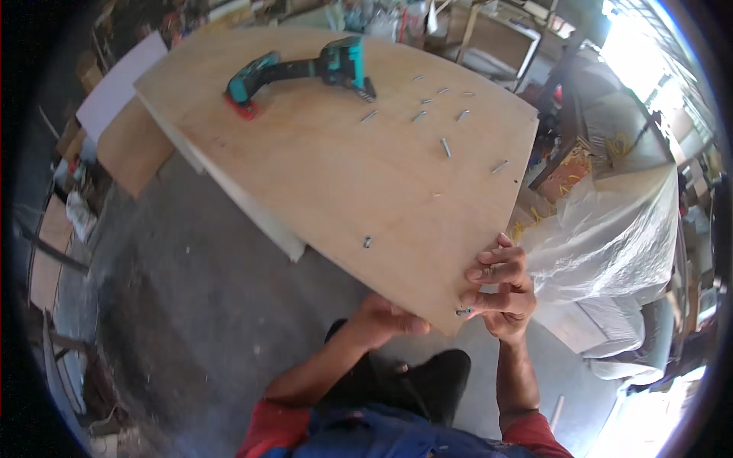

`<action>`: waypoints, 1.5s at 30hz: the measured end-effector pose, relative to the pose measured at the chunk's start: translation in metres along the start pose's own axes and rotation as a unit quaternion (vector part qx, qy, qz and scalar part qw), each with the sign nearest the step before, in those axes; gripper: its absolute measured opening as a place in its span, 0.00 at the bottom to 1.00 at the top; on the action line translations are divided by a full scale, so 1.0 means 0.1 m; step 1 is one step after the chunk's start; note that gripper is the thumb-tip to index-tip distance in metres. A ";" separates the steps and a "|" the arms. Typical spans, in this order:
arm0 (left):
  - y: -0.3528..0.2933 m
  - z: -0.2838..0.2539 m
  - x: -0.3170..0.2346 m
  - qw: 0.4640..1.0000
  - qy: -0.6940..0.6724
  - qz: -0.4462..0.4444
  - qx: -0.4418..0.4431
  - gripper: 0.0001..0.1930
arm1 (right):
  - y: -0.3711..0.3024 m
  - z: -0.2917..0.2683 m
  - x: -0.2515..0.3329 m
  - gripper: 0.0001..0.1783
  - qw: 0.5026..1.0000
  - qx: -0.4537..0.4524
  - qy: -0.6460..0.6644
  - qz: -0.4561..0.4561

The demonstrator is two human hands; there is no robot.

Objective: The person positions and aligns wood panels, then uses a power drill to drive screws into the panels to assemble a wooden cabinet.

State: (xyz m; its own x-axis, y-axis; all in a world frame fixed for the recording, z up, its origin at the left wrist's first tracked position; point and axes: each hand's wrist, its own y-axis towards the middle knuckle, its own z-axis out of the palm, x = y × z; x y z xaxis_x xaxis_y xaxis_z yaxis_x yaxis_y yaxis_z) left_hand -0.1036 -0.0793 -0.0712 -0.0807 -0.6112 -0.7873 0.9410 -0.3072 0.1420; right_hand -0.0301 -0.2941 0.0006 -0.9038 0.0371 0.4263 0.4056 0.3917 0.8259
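A light plywood board [321, 168] stretches away from me, its near corner between my hands. My left hand [385, 322] grips the board's near left edge, thumb on top and the other fingers hidden underneath. At the corner, my right hand [502, 290] pinches a small metal bolt [463, 311] against the board's top. A similar bolt [367, 242] stands up from the board farther left. Several loose bolts, one of them here [446, 147], lie scattered over the right half. At the far left of the board rests a teal and black cordless drill [294, 70].
Plastic-wrapped furniture [611, 237] stands close to the board's right side. Another wooden panel [137, 153] leans at the left. Cluttered goods and frames [496, 42] line the far side. Grey concrete floor [214, 305] shows at the left.
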 end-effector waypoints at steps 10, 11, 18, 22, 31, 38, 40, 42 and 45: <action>-0.09 0.43 -0.23 0.980 -0.164 -0.028 -0.111 0.37 | 0.30 -0.26 0.65 0.17 0.958 0.157 -0.105 0.214; -0.10 0.47 -0.26 0.975 -0.190 -0.009 -0.115 0.36 | 0.35 -0.28 0.72 0.17 0.952 0.184 -0.127 0.210; -0.07 0.68 -0.40 0.961 -0.211 0.012 -0.179 0.29 | 0.69 -0.56 0.69 0.15 0.917 0.228 -0.069 0.321; 0.03 0.69 -0.35 0.949 -0.198 0.053 -0.238 0.29 | 0.97 -0.68 0.39 0.15 0.919 0.271 -0.060 0.281; 0.24 0.76 -0.01 0.849 -0.394 0.235 -0.261 0.31 | 2.29 -0.22 -0.69 0.11 0.945 0.300 0.036 0.127; 0.28 0.87 0.01 0.855 -0.329 0.191 -0.351 0.38 | 3.49 1.55 -1.51 0.38 0.925 0.349 -0.142 -0.042; 0.27 0.87 0.00 0.857 -0.335 0.197 -0.337 0.37 | 3.60 1.90 -1.72 0.47 0.881 0.432 -0.195 0.011; 0.26 0.87 0.02 0.854 -0.341 0.189 -0.344 0.37 | 3.67 2.17 -1.89 0.54 0.825 0.520 -0.213 0.057; 0.26 0.85 0.07 0.867 -0.344 0.226 -0.279 0.38 | 3.60 2.38 -2.05 0.52 0.833 0.477 -0.280 -0.029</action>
State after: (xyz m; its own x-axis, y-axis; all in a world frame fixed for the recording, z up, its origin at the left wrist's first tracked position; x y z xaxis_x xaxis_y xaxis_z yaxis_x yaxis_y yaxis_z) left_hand -0.1077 -0.1534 -0.0216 0.3421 -0.9268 -0.1553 0.9244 0.3615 -0.1214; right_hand 0.2685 0.0577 0.1226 -0.9482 0.3109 -0.0648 0.3075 0.9498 0.0573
